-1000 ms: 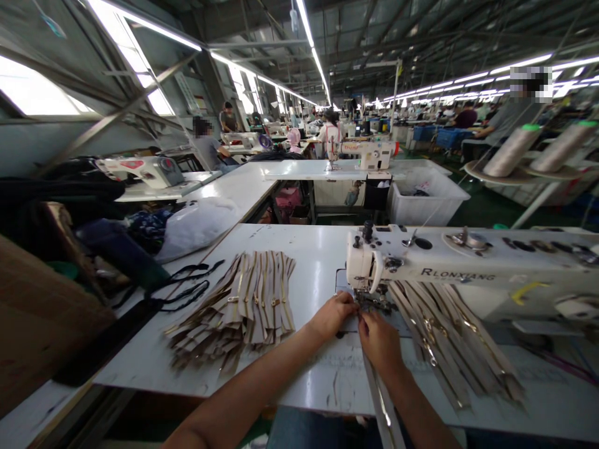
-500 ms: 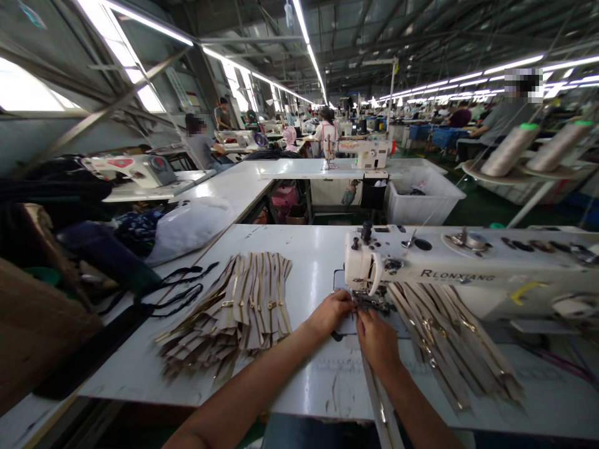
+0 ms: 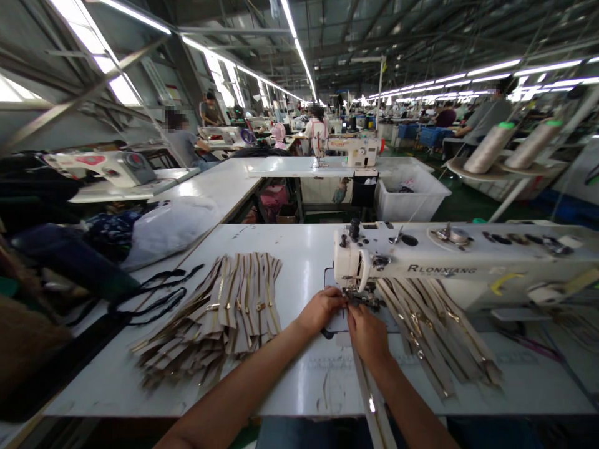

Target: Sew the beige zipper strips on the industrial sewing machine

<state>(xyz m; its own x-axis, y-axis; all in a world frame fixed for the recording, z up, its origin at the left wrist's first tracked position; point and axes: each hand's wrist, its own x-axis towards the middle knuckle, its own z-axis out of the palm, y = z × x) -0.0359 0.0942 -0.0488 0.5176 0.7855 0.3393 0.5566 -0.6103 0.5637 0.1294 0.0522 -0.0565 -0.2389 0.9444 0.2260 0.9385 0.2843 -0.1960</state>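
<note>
Under the needle end of the white sewing machine [image 3: 412, 262], both hands work close together. My right hand [image 3: 369, 337] is closed on a beige zipper [image 3: 369, 402] with metal teeth, which trails down past the table's front edge. The slider on it glints near the edge. My left hand [image 3: 324, 308] is pinched at the presser foot, its fingertips nearly meeting the right ones. What those fingertips grip is hidden. A fanned pile of beige zippers [image 3: 234, 312] lies left of my hands. More zippers [image 3: 430, 337] lie right of them, partly beneath the machine arm.
Black straps [image 3: 163, 293] and a white plastic bag [image 3: 168, 227] lie to the left. Two thread cones [image 3: 491, 148] stand at the right. Beyond the white table [image 3: 299, 249] are a white bin [image 3: 412, 193], another sewing machine [image 3: 353, 153] and several people at work.
The whole view has shifted, so things appear slightly further left. Both hands stay at the presser foot, with little visible movement of the zipper.
</note>
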